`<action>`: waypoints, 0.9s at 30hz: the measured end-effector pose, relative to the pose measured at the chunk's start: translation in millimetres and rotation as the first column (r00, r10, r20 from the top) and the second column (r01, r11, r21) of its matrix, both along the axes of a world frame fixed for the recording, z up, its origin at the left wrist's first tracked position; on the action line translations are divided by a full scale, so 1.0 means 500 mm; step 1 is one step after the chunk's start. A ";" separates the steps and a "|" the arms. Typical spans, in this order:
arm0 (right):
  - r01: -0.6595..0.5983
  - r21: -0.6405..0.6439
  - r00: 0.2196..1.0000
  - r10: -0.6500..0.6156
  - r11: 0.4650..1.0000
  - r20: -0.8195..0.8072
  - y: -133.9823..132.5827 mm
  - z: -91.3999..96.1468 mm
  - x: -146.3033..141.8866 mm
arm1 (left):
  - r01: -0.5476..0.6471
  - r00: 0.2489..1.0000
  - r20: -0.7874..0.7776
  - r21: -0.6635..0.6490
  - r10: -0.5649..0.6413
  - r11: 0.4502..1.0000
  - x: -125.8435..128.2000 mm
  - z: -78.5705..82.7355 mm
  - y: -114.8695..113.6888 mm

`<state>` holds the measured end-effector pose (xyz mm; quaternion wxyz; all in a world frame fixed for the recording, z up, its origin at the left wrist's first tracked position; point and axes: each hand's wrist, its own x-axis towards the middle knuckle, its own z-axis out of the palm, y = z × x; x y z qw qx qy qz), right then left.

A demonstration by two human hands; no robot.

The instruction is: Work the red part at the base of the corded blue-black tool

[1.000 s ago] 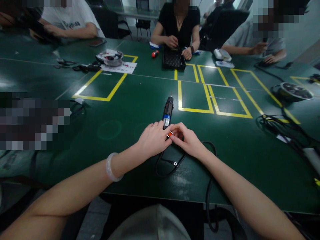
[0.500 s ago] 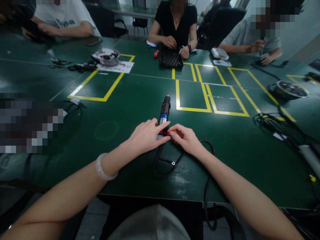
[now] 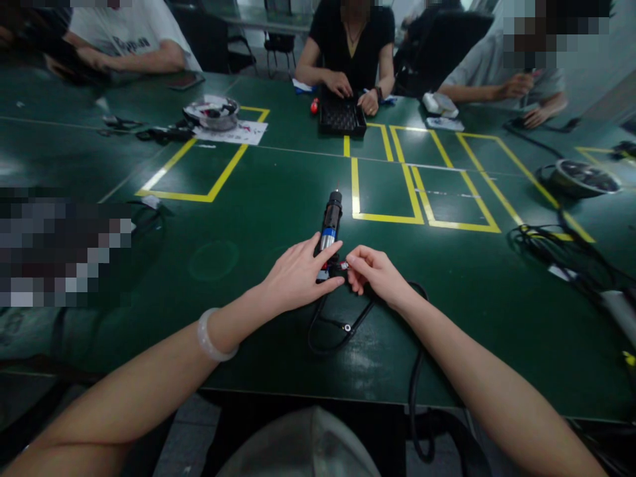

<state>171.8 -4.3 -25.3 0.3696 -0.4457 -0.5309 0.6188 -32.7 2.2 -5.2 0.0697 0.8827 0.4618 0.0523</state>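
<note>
A partly opened electric screwdriver (image 3: 330, 222), black with a silver and blue band, lies on the green table with its tip pointing away from me. My left hand (image 3: 301, 271) lies over its rear part and holds it against the table; the index finger and thumb stretch apart on its right side. Just right of the tool, my right hand (image 3: 371, 270) is closed in a pinch on a small red and white wire end (image 3: 344, 265). Its exact shape is too small to make out. A black cable (image 3: 322, 351) with a ring terminal (image 3: 347, 328) loops below my hands.
Yellow tape rectangles (image 3: 387, 218) mark the table. Across it, a person works over a black tray (image 3: 342, 114), with other people on both sides. Metal bowls (image 3: 211, 114) (image 3: 586, 179) stand left and right. Coiled cables (image 3: 541, 248) lie at right.
My right hand has drawn slightly to the right, away from the screwdriver, and the red and white wire end now shows at its fingertips. My left hand stays on the tool.
</note>
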 end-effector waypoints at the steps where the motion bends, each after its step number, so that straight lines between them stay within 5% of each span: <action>1: -0.002 -0.003 1.000 0.002 1.000 -0.007 0.000 0.000 0.001 | 0.004 1.000 0.009 -0.004 -0.004 1.000 0.000 0.000 0.001; 10: -0.062 0.018 0.996 0.063 0.998 -0.061 0.001 0.007 0.006 | 0.018 0.999 0.037 -0.007 -0.018 1.000 0.000 0.001 0.001; 27: -0.118 0.167 0.987 0.096 0.979 0.132 0.000 -0.003 0.007 | 0.010 1.000 0.019 -0.016 -0.009 1.000 0.002 0.004 0.001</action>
